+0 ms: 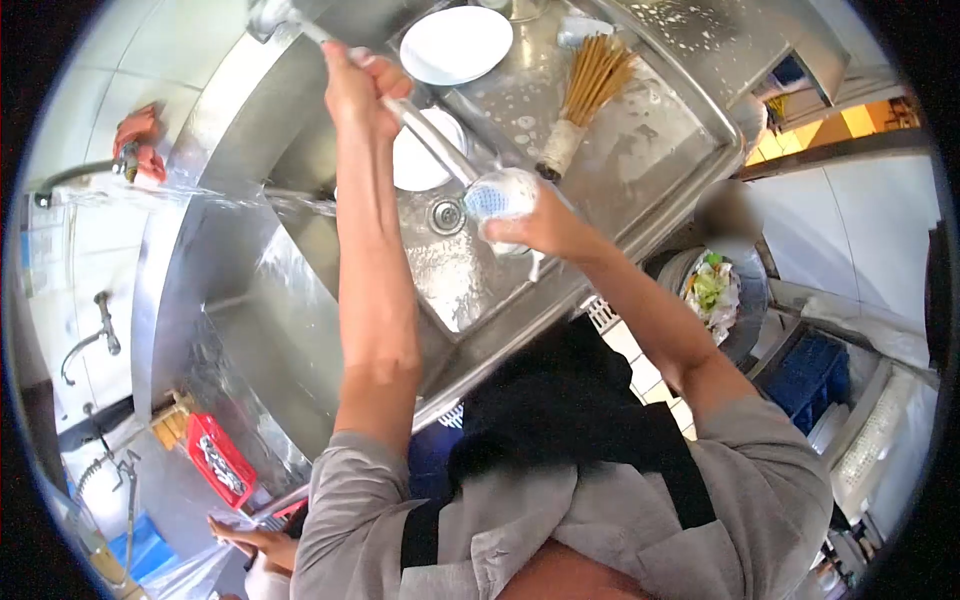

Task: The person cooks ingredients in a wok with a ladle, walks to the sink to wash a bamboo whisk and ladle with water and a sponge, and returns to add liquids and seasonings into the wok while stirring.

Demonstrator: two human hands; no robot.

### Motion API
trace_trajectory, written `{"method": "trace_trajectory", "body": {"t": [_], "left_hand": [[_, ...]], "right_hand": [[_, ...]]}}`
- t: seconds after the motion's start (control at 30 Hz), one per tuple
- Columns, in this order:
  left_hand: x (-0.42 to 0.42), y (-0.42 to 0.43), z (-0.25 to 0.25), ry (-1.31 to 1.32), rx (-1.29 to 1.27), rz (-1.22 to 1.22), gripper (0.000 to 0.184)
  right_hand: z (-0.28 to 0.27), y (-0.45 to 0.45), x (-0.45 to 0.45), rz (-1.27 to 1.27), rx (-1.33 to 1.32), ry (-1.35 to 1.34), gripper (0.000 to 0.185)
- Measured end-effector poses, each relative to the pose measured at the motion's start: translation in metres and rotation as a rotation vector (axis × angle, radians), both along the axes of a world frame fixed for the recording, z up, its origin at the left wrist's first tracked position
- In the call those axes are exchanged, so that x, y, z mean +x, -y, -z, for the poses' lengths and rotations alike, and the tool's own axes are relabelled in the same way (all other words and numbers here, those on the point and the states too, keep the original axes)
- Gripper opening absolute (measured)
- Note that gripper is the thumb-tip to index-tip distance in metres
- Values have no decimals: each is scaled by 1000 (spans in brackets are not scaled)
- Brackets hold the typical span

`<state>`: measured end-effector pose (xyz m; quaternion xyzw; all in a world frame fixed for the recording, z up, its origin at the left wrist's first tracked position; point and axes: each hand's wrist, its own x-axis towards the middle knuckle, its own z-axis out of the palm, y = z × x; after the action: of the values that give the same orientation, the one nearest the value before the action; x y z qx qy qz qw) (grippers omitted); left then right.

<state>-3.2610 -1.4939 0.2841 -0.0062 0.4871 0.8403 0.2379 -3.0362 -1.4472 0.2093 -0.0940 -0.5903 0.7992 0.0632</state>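
Observation:
Above the metal sink (465,290), my left hand (365,90) is wrapped round a long pale handle (435,135) that slants across the basin. At the handle's lower right end my right hand (535,220) grips a soapy white and blue cloth or sponge (500,195), pressed against the handle. A white plate (428,150) lies in the basin behind the handle, partly covered by it. The drain (447,215) shows just left of my right hand.
Another white plate (456,45) and a bamboo brush (595,80) lie on the wet counter. A waste bin (755,300) with food scraps stands at right. Water sprays from the left wall. Another person's hand (255,540) shows at lower left, near a red basket (220,460).

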Motion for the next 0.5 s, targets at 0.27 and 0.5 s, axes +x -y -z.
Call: {"method": "trace_trajectory", "body": {"t": [0.27,0.5], "left_hand": [[-25,-1,22,-15,322,253,52],[-2,-6,18,8,16,-135,49]], "right_hand": [[23,-21,-70,-94,-215,-69,27],[12,10,14,361,1098,162,39]]}}
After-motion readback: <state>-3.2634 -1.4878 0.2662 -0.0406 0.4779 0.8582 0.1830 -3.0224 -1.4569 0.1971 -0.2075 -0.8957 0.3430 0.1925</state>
